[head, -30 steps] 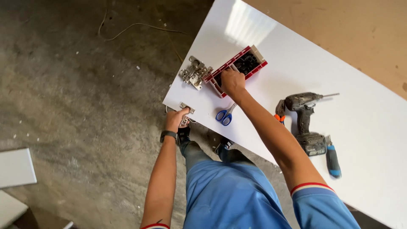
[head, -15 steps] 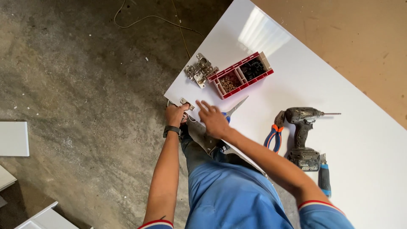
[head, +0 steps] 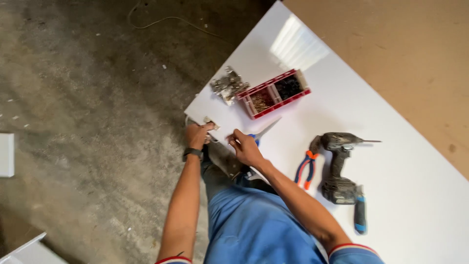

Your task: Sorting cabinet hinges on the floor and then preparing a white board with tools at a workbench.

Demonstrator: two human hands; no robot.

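Observation:
My left hand [head: 197, 135] grips a small metal hinge [head: 210, 122] at the near corner of the white board [head: 391, 161]. My right hand [head: 244, 146] is closed just beside it at the board's edge, fingertips pinched as if on something tiny; what it holds is too small to see. Blue-handled scissors [head: 261, 133] lie right behind my right hand. A red compartment box [head: 273, 93] with screws stands further up the board, with a pile of metal hinges [head: 227, 85] at its left end.
A cordless drill [head: 339, 168] with a bit lies to the right, pliers with orange and blue handles [head: 305, 168] beside it. Concrete floor stretches to the left, with a white panel [head: 6, 154] at the left edge and a cable [head: 166, 20] at the top.
My right hand has come back from the red box to the board's near corner, next to my left hand. The camera view has shifted slightly.

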